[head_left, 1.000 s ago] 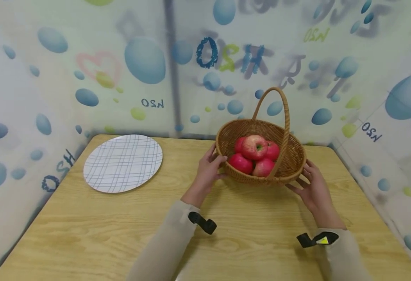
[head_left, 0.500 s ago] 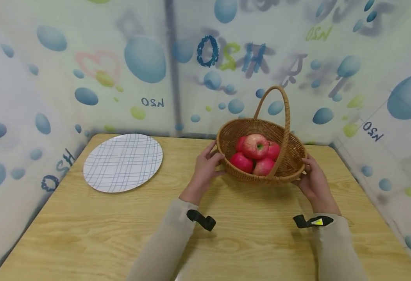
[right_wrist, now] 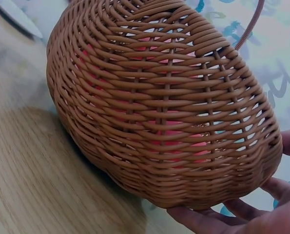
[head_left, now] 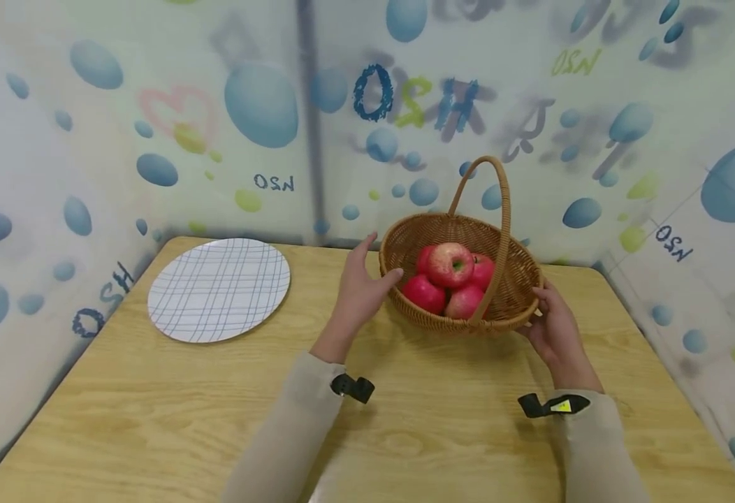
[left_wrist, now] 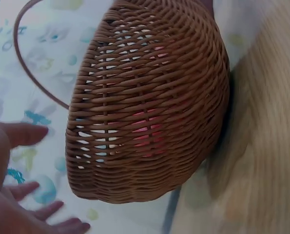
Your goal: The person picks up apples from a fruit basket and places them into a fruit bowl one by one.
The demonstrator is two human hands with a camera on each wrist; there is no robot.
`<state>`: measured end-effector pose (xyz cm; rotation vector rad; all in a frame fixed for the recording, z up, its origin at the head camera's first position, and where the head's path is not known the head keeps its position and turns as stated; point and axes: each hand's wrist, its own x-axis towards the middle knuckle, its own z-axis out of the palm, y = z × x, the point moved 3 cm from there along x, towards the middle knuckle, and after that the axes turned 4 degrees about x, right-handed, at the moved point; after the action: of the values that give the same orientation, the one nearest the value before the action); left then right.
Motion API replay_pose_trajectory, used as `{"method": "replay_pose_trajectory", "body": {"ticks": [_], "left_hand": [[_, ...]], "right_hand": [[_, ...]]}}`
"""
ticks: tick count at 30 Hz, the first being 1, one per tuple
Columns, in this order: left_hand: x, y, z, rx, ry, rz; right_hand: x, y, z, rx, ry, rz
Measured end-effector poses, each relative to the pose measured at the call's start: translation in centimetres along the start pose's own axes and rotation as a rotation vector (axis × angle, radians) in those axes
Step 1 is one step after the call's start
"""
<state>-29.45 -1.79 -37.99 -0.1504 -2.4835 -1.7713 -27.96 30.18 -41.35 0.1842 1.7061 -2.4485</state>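
Note:
A brown wicker basket (head_left: 437,320) with a tall arched handle (head_left: 506,209) stands at the back right of the table, with several red apples (head_left: 450,265) piled inside. At its left end, my left hand (head_left: 360,290) has its thumb and fingers spread. The left wrist view has a gap between those fingers (left_wrist: 30,134) and the woven wall. My right hand (head_left: 557,334) holds the basket's right end, thumb at the rim and fingers curled under the side, as the right wrist view confirms. Red of the apples shows through the weave.
A white oval plate (head_left: 219,290) with a blue grid pattern lies at the back left of the wooden table (head_left: 154,419). Patterned walls (head_left: 355,161) stand close behind the table and along both sides. Each wrist carries a black camera mount (head_left: 353,388).
My left hand has let go of the basket's left end and opened beside it. My right hand has closed more snugly on the right end. The basket has shifted slightly left.

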Motion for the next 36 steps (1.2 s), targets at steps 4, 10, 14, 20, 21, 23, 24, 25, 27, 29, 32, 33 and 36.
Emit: {"method": "replay_pose_trajectory", "body": {"ticks": [4,10,14,20,21,23,24,25,27,29,32,33,36], "left_hand": [[0.4,2.2,0.7,0.17,-0.055,0.205],[1.7,4.8,1.9,0.562,-0.182,0.369],[2.7,6.0,2.8,0.734,-0.287,0.478],[4.8,6.5,3.7,0.768,-0.491,0.498],[5.1,6.6,3.9,0.762,-0.523,0.493],[5.6,6.7,4.1,0.76,-0.58,0.488],[5.8,6.7,4.2,0.754,-0.605,0.483],[6.0,6.8,4.4,0.756,-0.631,0.482],[6.3,7.0,4.7,0.771,-0.671,0.485],[6.5,7.1,5.1,0.793,-0.702,0.481],[6.6,7.2,5.6,0.841,-0.735,0.461],[6.7,7.2,5.7,0.861,-0.743,0.452],[6.9,7.2,6.0,0.895,-0.756,0.434]], "right_hand": [[0.0,0.1,-0.2,-0.026,-0.013,-0.011],[0.0,0.0,-0.4,-0.059,0.001,-0.025],[0.0,0.2,-0.3,-0.06,0.004,-0.034],[0.0,0.4,-0.2,-0.037,0.017,-0.032],[0.0,0.3,-0.2,-0.032,0.022,-0.029],[0.0,0.3,-0.2,-0.025,0.033,-0.021],[0.0,0.3,-0.1,-0.024,0.039,-0.017],[0.1,0.3,-0.1,-0.022,0.045,-0.015],[0.1,0.3,-0.1,-0.024,0.051,-0.014],[0.0,0.2,-0.1,-0.026,0.05,-0.015],[0.0,0.3,0.0,-0.03,0.046,-0.011],[0.0,0.3,0.0,-0.032,0.045,-0.009],[0.0,0.4,0.0,-0.039,0.05,-0.005]]}}
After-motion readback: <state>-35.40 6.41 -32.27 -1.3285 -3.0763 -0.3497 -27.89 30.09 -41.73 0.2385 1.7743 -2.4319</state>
